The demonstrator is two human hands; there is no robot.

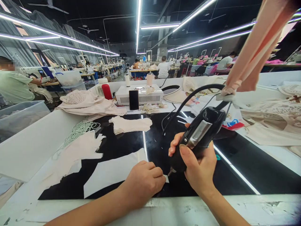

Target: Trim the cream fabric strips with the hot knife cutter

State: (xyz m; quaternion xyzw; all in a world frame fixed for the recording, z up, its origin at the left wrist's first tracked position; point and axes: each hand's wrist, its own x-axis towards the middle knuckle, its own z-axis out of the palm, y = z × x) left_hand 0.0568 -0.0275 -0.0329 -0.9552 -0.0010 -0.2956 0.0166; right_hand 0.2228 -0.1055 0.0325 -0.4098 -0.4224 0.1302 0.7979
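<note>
My right hand [202, 169] is wrapped round a black corded hand tool [199, 135] with a silver plate on its side. The tool tilts down to the left, and its thin metal tip ends beside a small white fabric end [166, 178]. That end pokes out from under the curled fingers of my left hand [147, 180], which presses down on the black work board [174, 185]. A larger white fabric panel [110, 174] lies flat to the left of this hand; whether the two pieces join is hidden. Pale pink cloth [254, 53] is tied round the tool's cord end.
A stack of cream cut pieces [130, 124] lies on the board, with more pale pieces [77, 150] and green cord [81, 131] at left. Behind stand a white vented box [139, 94], a phone [134, 100] and a red thread cone [107, 91]. Lace garments [275, 116] lie right.
</note>
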